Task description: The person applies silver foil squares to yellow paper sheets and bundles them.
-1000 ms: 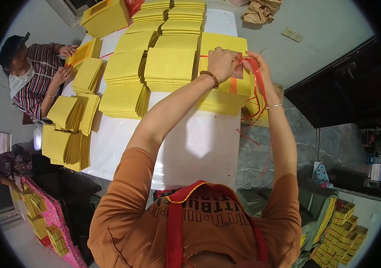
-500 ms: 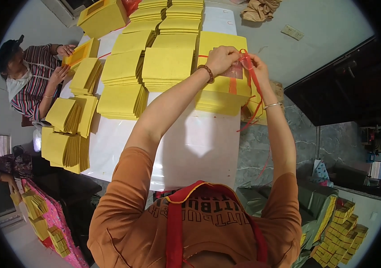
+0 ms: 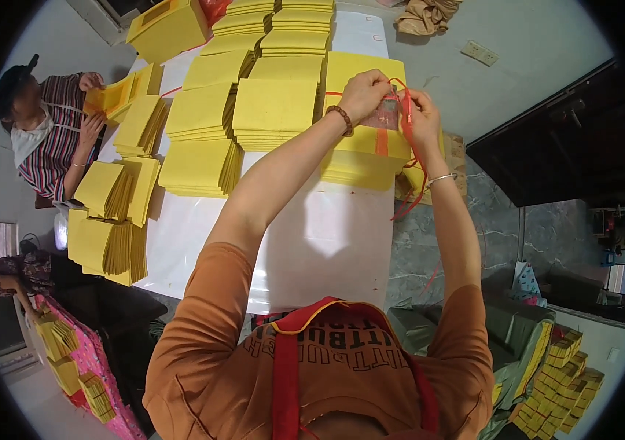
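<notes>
A thick stack of yellow folded paper sheets (image 3: 349, 67) lies at the table's right edge, with a red ribbon (image 3: 381, 142) running over it. A pinkish, see-through rectangle (image 3: 383, 119) shows on its top. My left hand (image 3: 364, 97) rests over the stack, its fingers pinched on the ribbon where a loop rises. Close to it on the right, my right hand (image 3: 421, 117) is closed on the ribbon too, and loose ends hang down past the table edge. The exact spot where the ribbon crosses is partly hidden by my fingers.
More yellow paper stacks (image 3: 276, 103) fill the white table (image 3: 327, 249) to the left and back. At the far left, a co-worker (image 3: 59, 125) handles a yellow folder (image 3: 118, 95). Behind me on the right are piled yellow bundles (image 3: 558, 381). A dark door (image 3: 547, 139) stands at right.
My right hand has turned and drawn closer to the stack, its fingers curling around the ribbon. My left hand has shifted slightly up. The co-worker's hands and folder have moved.
</notes>
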The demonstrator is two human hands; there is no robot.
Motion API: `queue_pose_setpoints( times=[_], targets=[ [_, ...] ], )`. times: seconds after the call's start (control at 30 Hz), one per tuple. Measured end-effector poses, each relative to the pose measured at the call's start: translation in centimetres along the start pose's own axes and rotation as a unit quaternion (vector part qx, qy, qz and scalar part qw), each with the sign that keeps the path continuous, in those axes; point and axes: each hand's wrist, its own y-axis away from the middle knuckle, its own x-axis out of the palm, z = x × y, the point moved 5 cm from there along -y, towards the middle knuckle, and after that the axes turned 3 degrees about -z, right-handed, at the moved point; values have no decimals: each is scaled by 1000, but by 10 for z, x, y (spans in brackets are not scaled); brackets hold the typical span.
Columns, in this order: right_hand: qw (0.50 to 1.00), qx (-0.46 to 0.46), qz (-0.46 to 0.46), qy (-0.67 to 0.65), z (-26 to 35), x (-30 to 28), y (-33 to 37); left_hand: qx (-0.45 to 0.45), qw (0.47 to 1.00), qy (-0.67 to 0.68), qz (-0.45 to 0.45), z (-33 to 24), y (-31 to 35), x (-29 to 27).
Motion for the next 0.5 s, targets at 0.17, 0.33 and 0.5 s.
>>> queue_pose_setpoints(
  times=[0.17,0.33,0.5],
  targets=[
    [972,183,-25,-144,-7,-10,7,5,1000,21,9,-17,7,-1],
    [973,147,25,-176,-20,-13,8,114,978,174,35,-80,9,5],
    [991,100,65,-59,8,2,14,195,971,106,84,-134,9,2]
  ],
)
